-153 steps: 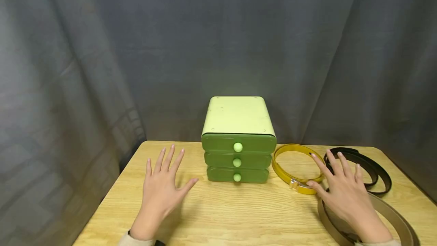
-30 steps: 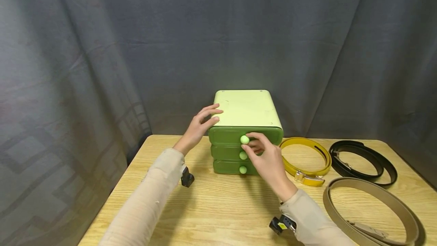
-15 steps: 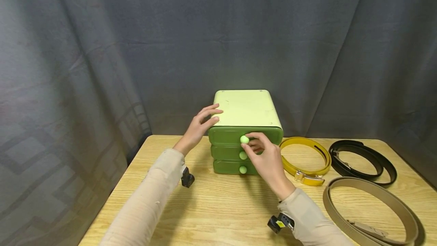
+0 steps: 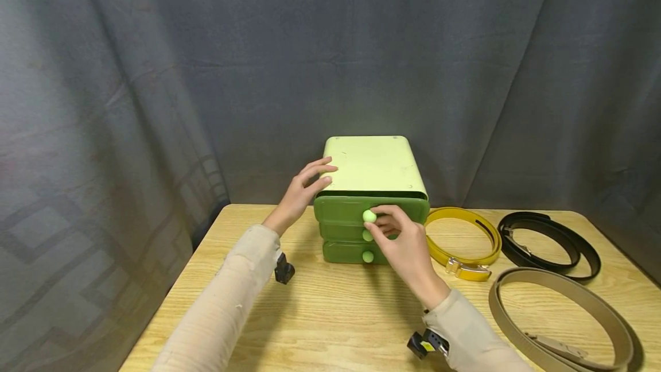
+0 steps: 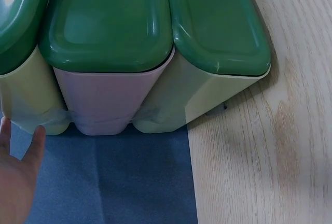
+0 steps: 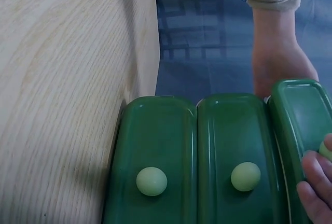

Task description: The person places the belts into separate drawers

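Observation:
A small three-drawer cabinet with a pale yellow-green top [image 4: 372,162] and green drawer fronts stands at the back middle of the table. My right hand [image 4: 405,243] pinches the round light-green knob [image 4: 369,216] of the top drawer [image 4: 338,211] between thumb and fingers. That drawer is pulled out a little, with a dark gap above its front. My left hand [image 4: 299,191] rests on the cabinet's left upper edge, its fingers extended over the top. In the right wrist view, the middle drawer [image 6: 233,130] and the bottom drawer [image 6: 155,141] sit flush.
To the cabinet's right lie a coiled yellow belt [image 4: 465,268] with a metal buckle and a coiled black belt [image 4: 549,245]. A taupe belt [image 4: 563,286] is coiled nearer, at the table's right. Grey curtain [image 4: 330,62] hangs behind the wooden table [image 4: 320,326].
Both hands have moved from above the table to the cabinet since the earliest frame. In the last half second the right hand has drawn the top drawer slightly outward; the left hand stays put.

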`<action>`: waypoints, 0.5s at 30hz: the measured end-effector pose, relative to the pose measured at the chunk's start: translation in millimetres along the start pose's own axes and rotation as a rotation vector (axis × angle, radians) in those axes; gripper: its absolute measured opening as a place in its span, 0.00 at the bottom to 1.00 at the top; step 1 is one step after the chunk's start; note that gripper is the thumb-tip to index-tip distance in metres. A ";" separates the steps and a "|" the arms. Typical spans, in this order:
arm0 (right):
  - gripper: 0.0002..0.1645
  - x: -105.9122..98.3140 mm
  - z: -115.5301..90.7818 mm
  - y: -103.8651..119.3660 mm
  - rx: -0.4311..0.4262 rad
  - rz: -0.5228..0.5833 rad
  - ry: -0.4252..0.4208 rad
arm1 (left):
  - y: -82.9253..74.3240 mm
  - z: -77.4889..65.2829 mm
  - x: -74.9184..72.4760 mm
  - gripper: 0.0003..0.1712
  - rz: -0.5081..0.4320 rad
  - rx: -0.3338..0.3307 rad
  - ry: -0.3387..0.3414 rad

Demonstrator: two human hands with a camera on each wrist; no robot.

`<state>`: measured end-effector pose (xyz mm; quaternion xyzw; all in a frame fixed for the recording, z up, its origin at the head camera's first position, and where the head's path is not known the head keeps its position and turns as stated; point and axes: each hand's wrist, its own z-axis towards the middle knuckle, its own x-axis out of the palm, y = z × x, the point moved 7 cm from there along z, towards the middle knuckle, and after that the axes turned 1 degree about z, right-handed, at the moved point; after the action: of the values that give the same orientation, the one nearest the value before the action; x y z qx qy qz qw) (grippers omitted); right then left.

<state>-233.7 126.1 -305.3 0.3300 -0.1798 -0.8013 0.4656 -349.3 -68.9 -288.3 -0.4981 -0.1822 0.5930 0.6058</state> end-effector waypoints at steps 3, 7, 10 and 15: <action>0.19 -0.8 -1.9 2.2 -0.010 0.002 0.003 | -11.5 -3.5 0.0 0.20 -0.010 -0.007 0.005; 0.19 -2.3 -3.6 4.3 -0.024 0.004 0.002 | -28.7 -8.6 -0.4 0.20 -0.023 -0.016 0.018; 0.19 -3.3 -4.5 5.7 -0.032 0.002 -0.001 | -33.2 -9.8 -0.8 0.20 -0.025 -0.022 0.024; 0.20 -3.7 -7.3 8.0 -0.035 0.007 0.002 | -32.8 -10.1 -1.2 0.20 -0.036 -0.017 0.020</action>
<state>-222.3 125.4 -304.5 0.3220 -0.1665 -0.8023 0.4743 -323.8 -67.3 -265.5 -0.5061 -0.1899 0.5754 0.6138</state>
